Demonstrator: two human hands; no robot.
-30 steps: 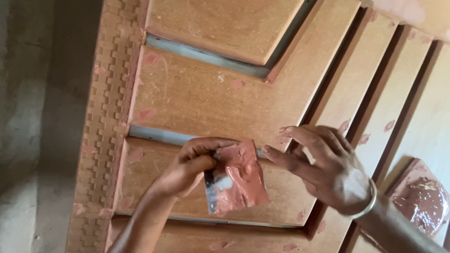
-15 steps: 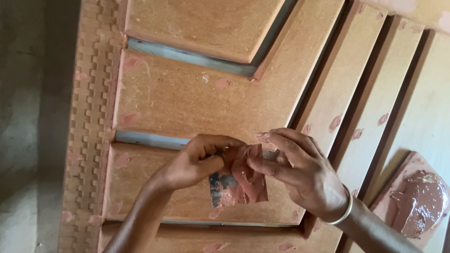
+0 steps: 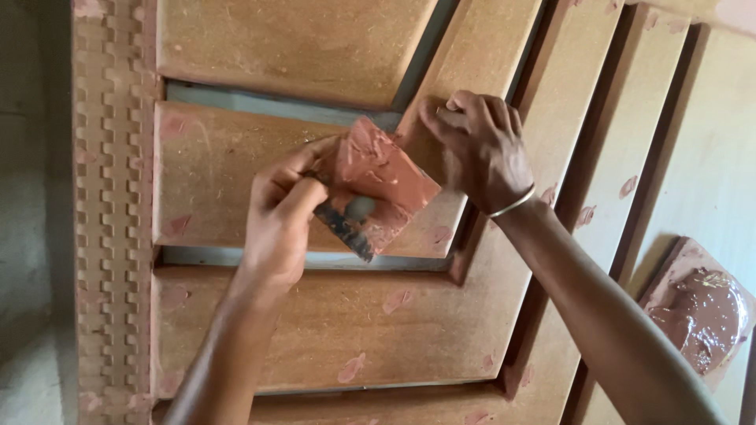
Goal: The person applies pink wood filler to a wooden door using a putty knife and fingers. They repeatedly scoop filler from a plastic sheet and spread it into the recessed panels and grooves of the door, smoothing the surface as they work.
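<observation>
Scraper blade (image 3: 370,197), smeared with red putty, lay pinched in your left hand (image 3: 279,216) over the panelled wooden door (image 3: 331,323), slanting up-right toward your right hand (image 3: 480,145), whose curled fingertips pressed the panel corner just beside it, holding nothing.

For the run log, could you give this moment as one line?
left hand: holds putty-smeared scraper | right hand: presses wooden door | putty slab: lower right

Panelled wooden door (image 3: 331,330); board with reddish putty (image 3: 697,311), seemingly resting on it.
</observation>
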